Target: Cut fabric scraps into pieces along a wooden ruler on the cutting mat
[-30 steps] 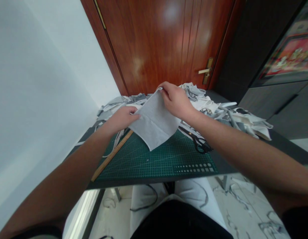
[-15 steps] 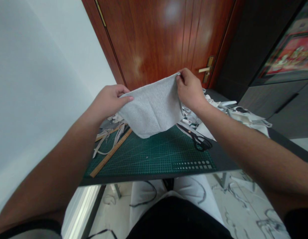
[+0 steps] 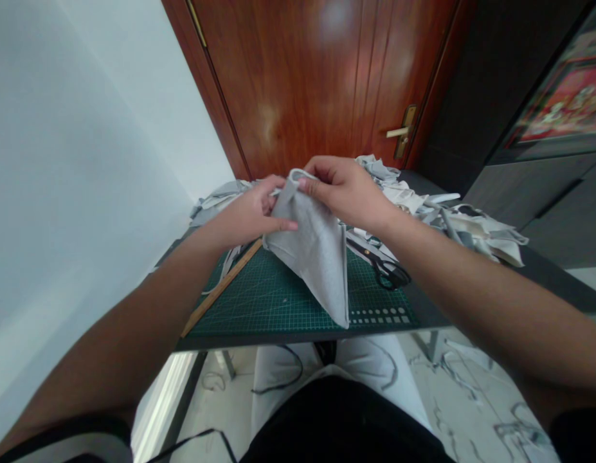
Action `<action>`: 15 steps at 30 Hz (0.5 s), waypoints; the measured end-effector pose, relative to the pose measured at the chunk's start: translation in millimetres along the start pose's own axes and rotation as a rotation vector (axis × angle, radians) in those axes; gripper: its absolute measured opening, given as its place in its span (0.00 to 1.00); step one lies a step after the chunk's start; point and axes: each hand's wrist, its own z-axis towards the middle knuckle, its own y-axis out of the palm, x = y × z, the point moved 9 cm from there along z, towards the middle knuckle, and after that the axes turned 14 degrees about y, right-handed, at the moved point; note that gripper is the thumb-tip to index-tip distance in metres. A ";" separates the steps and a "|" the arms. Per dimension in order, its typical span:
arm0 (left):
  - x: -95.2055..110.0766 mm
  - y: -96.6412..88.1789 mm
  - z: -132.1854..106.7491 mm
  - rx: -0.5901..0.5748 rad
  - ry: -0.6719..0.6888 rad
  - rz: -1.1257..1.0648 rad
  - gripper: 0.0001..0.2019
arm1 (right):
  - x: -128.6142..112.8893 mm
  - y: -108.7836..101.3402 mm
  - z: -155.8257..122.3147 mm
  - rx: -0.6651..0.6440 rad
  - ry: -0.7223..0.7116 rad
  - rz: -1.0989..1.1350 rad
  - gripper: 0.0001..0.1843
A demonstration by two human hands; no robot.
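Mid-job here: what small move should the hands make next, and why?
Perhaps the left hand should ease the grey cloth open leftward: the right hand pinches its top, where it bends into a loop, and one corner points down over the cutting mat.

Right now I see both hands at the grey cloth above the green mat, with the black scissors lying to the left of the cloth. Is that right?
Not quite: in the head view, the black scissors lie to the right of the grey cloth. Both hands are at the cloth, above the green mat.
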 end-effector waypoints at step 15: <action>-25.8 -21.6 -19.4 -0.074 -0.142 0.241 0.16 | -5.1 -78.1 1.6 0.313 -0.098 0.304 0.17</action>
